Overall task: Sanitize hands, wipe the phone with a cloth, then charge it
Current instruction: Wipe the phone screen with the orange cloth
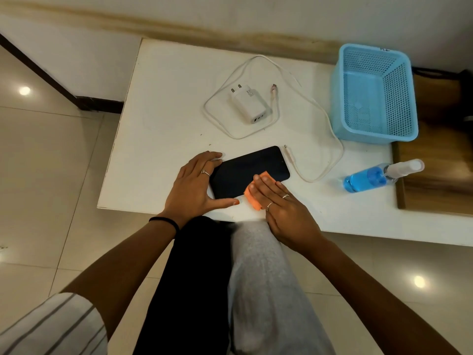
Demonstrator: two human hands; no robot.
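A black phone (245, 167) lies face up near the front edge of the white table (163, 103). My left hand (194, 188) rests flat against the phone's left end, fingers straight, thumb along its near edge. My right hand (284, 211) presses a folded orange cloth (252, 194) onto the phone's near right part with straight fingers. A white charger plug (249, 103) and its white cable (317, 111) lie behind the phone; one cable end (288, 152) is just beyond the phone's right corner. A blue sanitizer spray bottle (378, 176) lies on its side at the right.
An empty light-blue mesh basket (373, 96) stands at the table's back right. A wooden board (435, 180) sits past the table's right end. My knees are under the table's front edge. Tiled floor lies to the left.
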